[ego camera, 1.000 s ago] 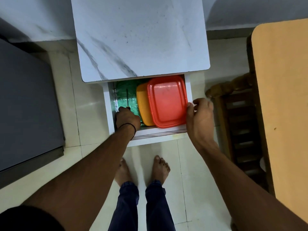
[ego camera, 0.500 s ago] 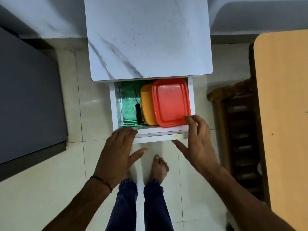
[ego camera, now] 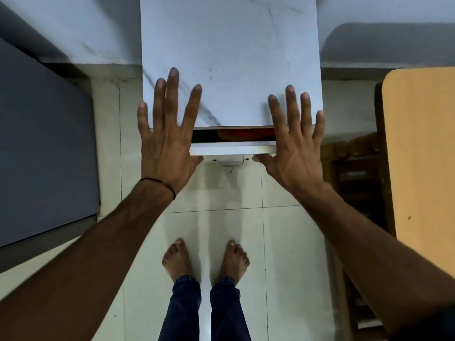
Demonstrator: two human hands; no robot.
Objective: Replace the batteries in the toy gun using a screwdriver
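Note:
A white cabinet with a marble-patterned top stands in front of me. Its drawer is open only a narrow slit, through which a strip of the red and orange container lids shows. My left hand and my right hand are spread flat with straight fingers over the two ends of the drawer front, thumbs below its edge. Neither hand holds anything. The screwdriver and the toy gun are not in view.
A dark grey cabinet stands on the left. A wooden chair and an orange tabletop are on the right. My bare feet stand on pale floor tiles below the drawer.
The drawer has gone from wide open to nearly closed. My left hand left the screwdriver lying in the drawer, and both hands moved to the drawer front with fingers spread.

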